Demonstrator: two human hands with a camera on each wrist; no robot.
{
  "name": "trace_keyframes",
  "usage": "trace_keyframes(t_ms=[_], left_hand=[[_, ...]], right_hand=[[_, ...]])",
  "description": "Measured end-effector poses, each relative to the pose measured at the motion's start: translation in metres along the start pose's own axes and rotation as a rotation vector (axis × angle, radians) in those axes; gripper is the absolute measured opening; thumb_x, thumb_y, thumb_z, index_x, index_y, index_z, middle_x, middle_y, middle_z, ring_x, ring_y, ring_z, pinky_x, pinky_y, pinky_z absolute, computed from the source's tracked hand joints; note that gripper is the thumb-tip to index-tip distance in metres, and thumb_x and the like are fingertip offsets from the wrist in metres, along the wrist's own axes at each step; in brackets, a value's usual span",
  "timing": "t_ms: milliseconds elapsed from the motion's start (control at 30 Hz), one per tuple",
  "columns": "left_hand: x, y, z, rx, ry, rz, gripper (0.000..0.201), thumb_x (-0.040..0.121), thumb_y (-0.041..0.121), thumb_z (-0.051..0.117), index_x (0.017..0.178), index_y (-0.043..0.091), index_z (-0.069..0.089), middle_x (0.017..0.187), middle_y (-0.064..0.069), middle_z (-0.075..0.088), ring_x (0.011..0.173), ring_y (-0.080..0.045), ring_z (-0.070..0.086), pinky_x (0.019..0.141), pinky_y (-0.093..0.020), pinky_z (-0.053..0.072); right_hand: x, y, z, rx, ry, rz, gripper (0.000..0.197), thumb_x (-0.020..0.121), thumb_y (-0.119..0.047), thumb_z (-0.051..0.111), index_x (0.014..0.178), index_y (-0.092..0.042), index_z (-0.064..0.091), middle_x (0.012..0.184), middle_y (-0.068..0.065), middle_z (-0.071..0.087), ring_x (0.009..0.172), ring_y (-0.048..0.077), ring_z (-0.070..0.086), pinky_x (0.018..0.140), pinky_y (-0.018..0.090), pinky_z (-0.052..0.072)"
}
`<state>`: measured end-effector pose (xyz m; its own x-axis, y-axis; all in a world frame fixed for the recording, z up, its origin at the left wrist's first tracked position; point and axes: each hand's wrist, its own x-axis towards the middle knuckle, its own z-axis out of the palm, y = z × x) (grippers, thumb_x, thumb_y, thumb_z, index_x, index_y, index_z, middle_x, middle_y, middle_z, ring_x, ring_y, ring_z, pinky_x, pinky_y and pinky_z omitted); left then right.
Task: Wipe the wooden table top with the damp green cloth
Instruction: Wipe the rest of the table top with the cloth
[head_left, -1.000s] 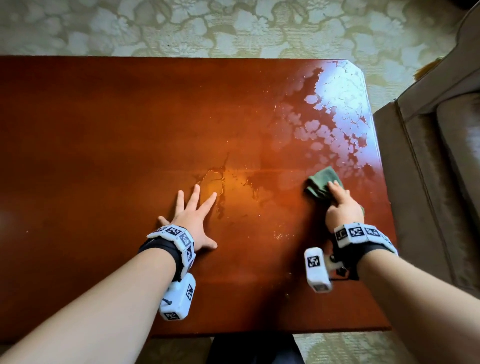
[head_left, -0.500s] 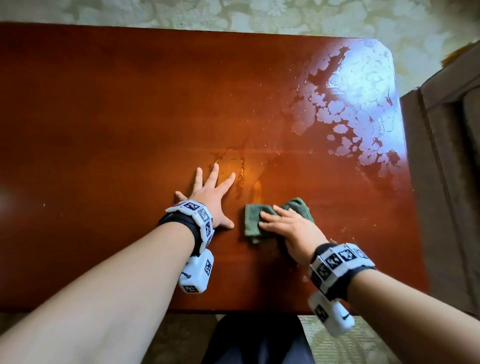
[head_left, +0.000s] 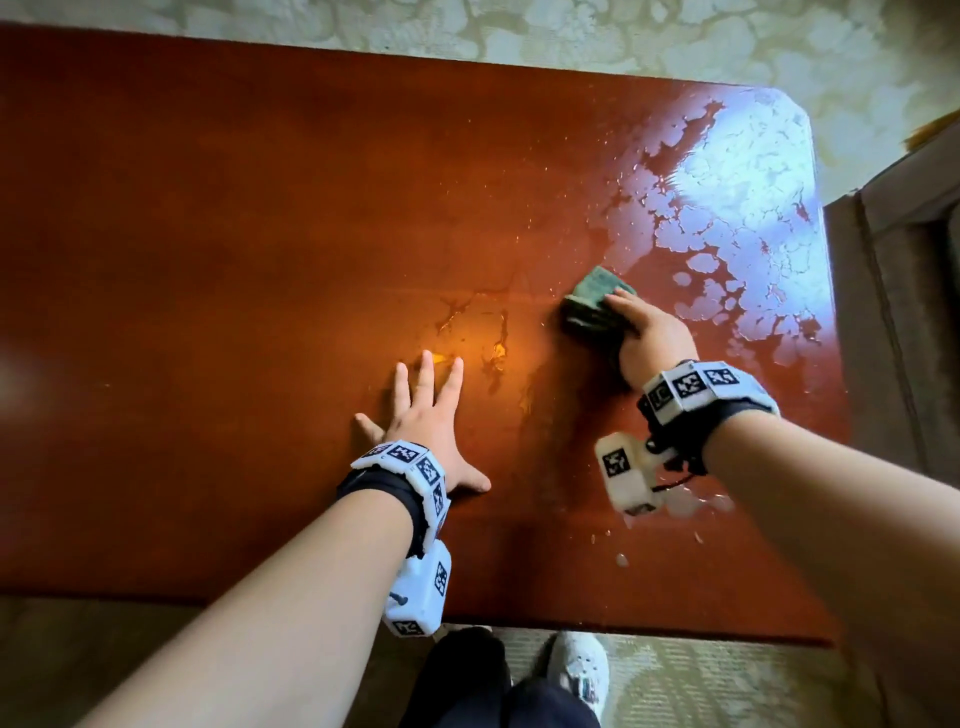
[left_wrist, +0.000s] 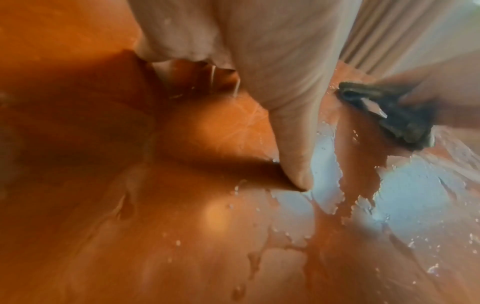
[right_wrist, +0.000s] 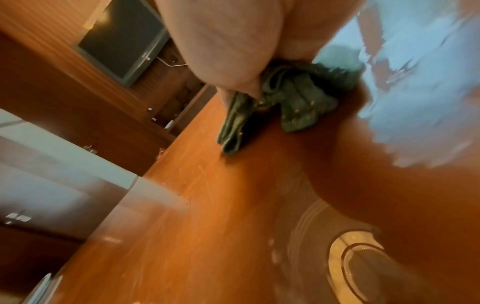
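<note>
The right hand (head_left: 649, 338) covers the near part of the cloth (head_left: 592, 299), so how its fingers lie on the fabric cannot be told. The right wrist view is smeared by blur, the cloth (right_wrist: 293, 102) half hidden under the palm. The tabletop (head_left: 208, 260) is cut off at the left edge. The armchair (head_left: 904, 312) at the right shows only in part.

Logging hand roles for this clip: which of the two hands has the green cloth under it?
The right hand presses the bunched green cloth onto the wooden table. The left hand lies flat with fingers spread on bare wood, apart from the cloth.
</note>
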<state>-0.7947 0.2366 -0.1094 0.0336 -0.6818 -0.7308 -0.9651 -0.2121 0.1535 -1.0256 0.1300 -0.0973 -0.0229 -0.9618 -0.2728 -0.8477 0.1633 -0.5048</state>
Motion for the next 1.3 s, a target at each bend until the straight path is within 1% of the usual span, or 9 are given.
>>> trace_keyframes(t_ms=[167,367,467,567,700,833,933,1067,1300], left_hand=[[-0.003,-0.005,0.004,-0.011,-0.010,-0.012,0.139,0.061,0.065,0.082,0.151,0.040,-0.021,0.156,0.007,-0.036,0.145,-0.027,-0.029,0.110,-0.075,0.007],[-0.007,-0.013,-0.001,0.004,-0.016,0.000,0.137,0.061,0.056,0.086,0.152,0.042,-0.015,0.157,0.011,-0.034,0.147,-0.022,-0.025,0.112,-0.071,0.010],[-0.014,-0.011,0.001,0.050,-0.047,0.014,0.138,0.061,0.053,0.088,0.151,0.046,-0.017,0.156,0.008,-0.036,0.147,-0.025,-0.025,0.113,-0.069,0.009],[-0.021,0.006,0.005,0.057,-0.072,0.039,0.137,0.062,0.053,0.087,0.149,0.048,-0.017,0.156,0.007,-0.037,0.146,-0.029,-0.027,0.111,-0.073,0.005],[-0.024,0.037,0.013,0.058,-0.068,0.081,0.133,0.064,0.054,0.086,0.149,0.049,-0.017,0.156,0.008,-0.036,0.145,-0.028,-0.029,0.109,-0.075,0.004],[-0.021,0.066,0.019,0.061,-0.060,0.093,0.132,0.065,0.055,0.085,0.149,0.049,-0.016,0.156,0.009,-0.036,0.145,-0.027,-0.029,0.108,-0.075,0.003],[-0.017,0.080,0.021,0.065,-0.041,0.088,0.129,0.066,0.053,0.085,0.150,0.049,-0.014,0.157,0.010,-0.034,0.146,-0.027,-0.028,0.108,-0.075,0.005],[-0.012,0.085,0.023,0.056,-0.037,0.067,0.128,0.066,0.048,0.087,0.150,0.051,-0.010,0.157,0.011,-0.033,0.146,-0.027,-0.027,0.106,-0.077,0.009],[-0.011,0.090,0.024,0.060,-0.044,0.050,0.130,0.064,0.044,0.089,0.150,0.052,-0.008,0.157,0.011,-0.034,0.146,-0.028,-0.028,0.105,-0.078,0.011]], right_hand=[[-0.005,-0.033,0.045,-0.171,-0.276,-0.120,0.079,0.075,0.005,0.045,0.146,-0.024,0.025,0.156,-0.004,0.012,0.144,0.027,0.003,0.116,0.041,0.010],[-0.072,0.006,0.061,-0.187,-0.429,-0.754,0.069,0.068,0.005,0.034,0.130,-0.018,0.054,0.141,0.001,0.045,0.136,0.031,0.030,0.112,0.044,0.023],[-0.095,0.050,0.046,-0.220,-0.561,-0.955,0.065,0.062,0.012,0.049,0.119,-0.016,0.063,0.131,0.000,0.056,0.127,0.032,0.044,0.104,0.052,0.032],[-0.099,0.092,0.021,-0.231,-0.667,-1.037,0.052,0.076,0.006,0.050,0.118,-0.020,0.064,0.132,-0.006,0.054,0.128,0.021,0.043,0.106,0.038,0.036],[-0.084,0.117,-0.018,-0.171,-0.645,-0.942,0.038,0.096,-0.027,0.033,0.116,-0.019,0.065,0.127,-0.003,0.059,0.124,0.017,0.047,0.105,0.031,0.036],[-0.055,0.116,-0.053,-0.033,-0.220,-0.627,0.055,0.064,0.017,0.044,0.104,-0.010,0.072,0.114,0.010,0.067,0.111,0.025,0.059,0.101,0.036,0.041],[-0.031,0.122,-0.070,0.033,0.059,-0.238,0.059,0.072,0.020,0.041,0.113,-0.012,0.067,0.125,0.009,0.060,0.120,0.023,0.054,0.108,0.027,0.030],[-0.023,0.143,-0.071,-0.101,-0.069,0.184,0.077,0.074,0.013,0.040,0.140,-0.027,0.038,0.152,-0.006,0.025,0.142,0.018,0.017,0.115,0.028,0.016],[-0.098,0.132,-0.005,-0.123,-0.110,-0.146,0.065,0.081,0.001,0.043,0.140,-0.026,0.039,0.152,-0.002,0.027,0.142,0.033,0.013,0.115,0.043,0.011]])
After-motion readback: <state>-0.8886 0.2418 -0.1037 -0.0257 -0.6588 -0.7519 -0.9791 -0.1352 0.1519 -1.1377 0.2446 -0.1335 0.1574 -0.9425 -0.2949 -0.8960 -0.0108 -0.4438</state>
